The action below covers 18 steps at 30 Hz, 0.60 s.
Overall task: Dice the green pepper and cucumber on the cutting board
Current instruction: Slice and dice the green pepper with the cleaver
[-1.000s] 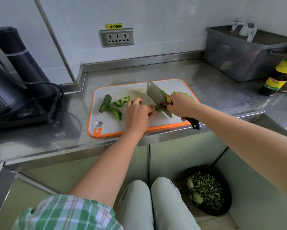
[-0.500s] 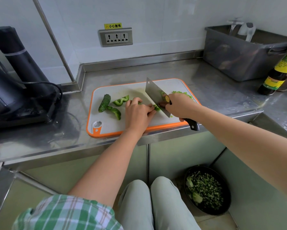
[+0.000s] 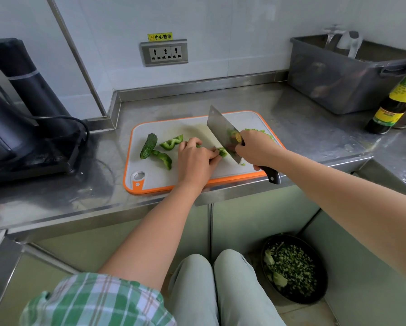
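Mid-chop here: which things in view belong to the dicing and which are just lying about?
In the job: cutting board, cleaver in right hand, green pepper strip held by left hand, green pepper pieces, cucumber.
Lying about: gray tub, sauce bottle, wall socket, black appliance, floor bowl of chopped greens.

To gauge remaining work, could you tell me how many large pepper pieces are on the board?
3: one pepper piece and another by the cucumber; a third under the left hand. Others may be hidden.
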Tool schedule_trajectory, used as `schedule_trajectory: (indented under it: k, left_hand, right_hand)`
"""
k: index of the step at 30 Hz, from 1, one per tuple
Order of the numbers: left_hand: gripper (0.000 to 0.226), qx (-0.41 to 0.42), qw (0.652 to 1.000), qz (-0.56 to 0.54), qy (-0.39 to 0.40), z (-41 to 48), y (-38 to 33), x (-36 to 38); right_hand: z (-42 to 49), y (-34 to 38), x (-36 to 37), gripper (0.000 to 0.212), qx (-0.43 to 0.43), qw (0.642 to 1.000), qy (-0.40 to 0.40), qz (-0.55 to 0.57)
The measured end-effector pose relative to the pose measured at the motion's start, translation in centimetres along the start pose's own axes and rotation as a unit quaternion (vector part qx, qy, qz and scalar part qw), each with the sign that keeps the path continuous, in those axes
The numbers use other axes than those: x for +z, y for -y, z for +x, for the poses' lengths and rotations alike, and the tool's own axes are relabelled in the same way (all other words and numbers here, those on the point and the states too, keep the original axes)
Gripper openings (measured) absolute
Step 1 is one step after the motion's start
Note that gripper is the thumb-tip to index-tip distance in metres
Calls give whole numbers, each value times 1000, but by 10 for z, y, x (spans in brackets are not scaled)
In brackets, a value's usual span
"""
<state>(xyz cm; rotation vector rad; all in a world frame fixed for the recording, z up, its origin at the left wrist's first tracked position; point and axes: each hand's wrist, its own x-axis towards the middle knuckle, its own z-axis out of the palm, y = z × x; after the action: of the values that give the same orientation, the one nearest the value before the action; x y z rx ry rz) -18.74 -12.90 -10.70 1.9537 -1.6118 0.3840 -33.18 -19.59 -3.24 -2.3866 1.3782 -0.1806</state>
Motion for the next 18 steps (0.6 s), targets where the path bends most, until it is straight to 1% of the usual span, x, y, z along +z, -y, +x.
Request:
schedule_trajectory:
  k: [6, 10, 12, 14, 18]
  left_hand:
    - [14, -10, 1000, -13, 13, -1, -1, -2]
    - [12, -9, 1000, -11, 3, -3, -5, -6]
    - [12, -6, 1000, -10, -3, -3, -5, -6]
    - [12, -15, 1000, -15, 6, -3, -4, -6]
    - [11, -10, 1000, -6, 2, -1, -3, -4]
  right_hand:
    - [2, 3, 0, 21, -15, 998, 38, -47]
    - [1, -2, 4, 26, -15, 999, 15, -41]
    - [2, -3, 8, 20, -9, 1000, 3, -21]
    - [2, -3, 9, 13, 2, 1000, -4, 1]
    - [0, -1, 3, 10, 12, 1000, 1, 18]
